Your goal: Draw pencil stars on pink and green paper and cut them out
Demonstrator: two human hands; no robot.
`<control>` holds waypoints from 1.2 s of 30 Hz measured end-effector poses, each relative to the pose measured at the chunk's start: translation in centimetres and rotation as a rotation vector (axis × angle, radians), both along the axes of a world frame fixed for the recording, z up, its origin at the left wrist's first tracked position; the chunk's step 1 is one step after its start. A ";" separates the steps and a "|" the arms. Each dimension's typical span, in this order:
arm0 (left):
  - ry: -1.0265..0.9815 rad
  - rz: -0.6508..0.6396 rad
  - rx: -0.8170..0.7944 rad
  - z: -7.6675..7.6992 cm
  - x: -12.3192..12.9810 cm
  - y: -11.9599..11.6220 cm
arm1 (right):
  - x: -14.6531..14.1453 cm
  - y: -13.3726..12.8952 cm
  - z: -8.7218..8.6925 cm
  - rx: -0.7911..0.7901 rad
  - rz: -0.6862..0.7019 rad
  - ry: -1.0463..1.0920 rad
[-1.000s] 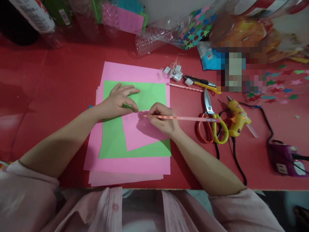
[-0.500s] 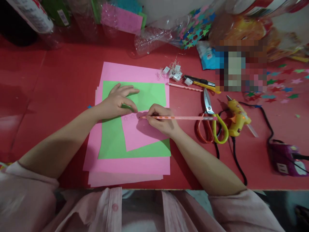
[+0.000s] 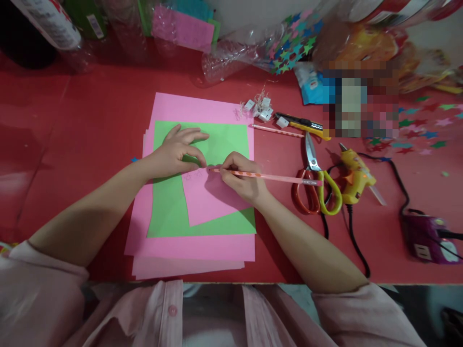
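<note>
My right hand [image 3: 242, 178] is closed around a pink spotted pencil [image 3: 282, 179], its tip at the upper edge of a small pink sheet [image 3: 206, 202]. Faint pencil marks show along that sheet's upper left edge. My left hand [image 3: 181, 149] rests with fingers spread, thumb and forefinger by the small sheet's top edge and the other fingers on a green sheet [image 3: 166, 212]. Beneath the green paper lie larger pink sheets [image 3: 195, 248], stacked unevenly. My right palm hides part of the small sheet.
Right of the paper lie scissors [image 3: 313, 168], a yellow glue gun [image 3: 352, 176] with a black cord, a second pencil [image 3: 278, 130], a yellow utility knife [image 3: 307, 126] and several small white blocks [image 3: 265, 108]. A clear bottle [image 3: 231, 58] lies at the back; a purple power box [image 3: 428, 236] is far right.
The pencil tip has moved slightly up along the small pink sheet, while the eraser end has dipped. My right hand has shifted a little; my left stays put.
</note>
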State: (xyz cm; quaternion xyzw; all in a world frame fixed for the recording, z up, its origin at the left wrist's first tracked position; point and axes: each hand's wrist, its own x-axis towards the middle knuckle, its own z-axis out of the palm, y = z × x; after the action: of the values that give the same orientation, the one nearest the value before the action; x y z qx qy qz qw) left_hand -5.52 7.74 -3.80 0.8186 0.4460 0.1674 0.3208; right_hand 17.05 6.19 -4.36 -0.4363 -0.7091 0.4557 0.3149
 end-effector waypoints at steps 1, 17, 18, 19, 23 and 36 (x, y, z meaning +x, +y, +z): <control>0.003 -0.002 -0.001 0.0 0.0 0.0 | 0.0 0.0 0.0 -0.001 -0.004 0.007; 0.008 0.000 -0.002 0.0 0.0 0.0 | -0.1 -0.2 0.5 0.060 -0.033 -0.049; 0.011 0.001 -0.003 0.0 0.0 0.0 | -0.1 -0.2 0.5 0.068 -0.032 -0.058; 0.014 0.001 -0.004 0.0 0.0 0.0 | 0.0 -0.2 0.5 0.072 -0.027 -0.068; 0.016 -0.006 -0.002 -0.1 -0.1 0.1 | 0.1 -0.1 0.6 0.066 0.000 -0.069; 0.010 0.011 0.002 0.1 0.0 -0.1 | -0.1 -0.4 0.6 0.063 -0.008 -0.104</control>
State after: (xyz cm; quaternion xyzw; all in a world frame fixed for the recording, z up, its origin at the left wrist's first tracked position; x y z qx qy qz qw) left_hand -5.48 7.68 -3.67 0.8174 0.4519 0.1657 0.3166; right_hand 16.91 5.83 -3.73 -0.4522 -0.7367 0.4086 0.2930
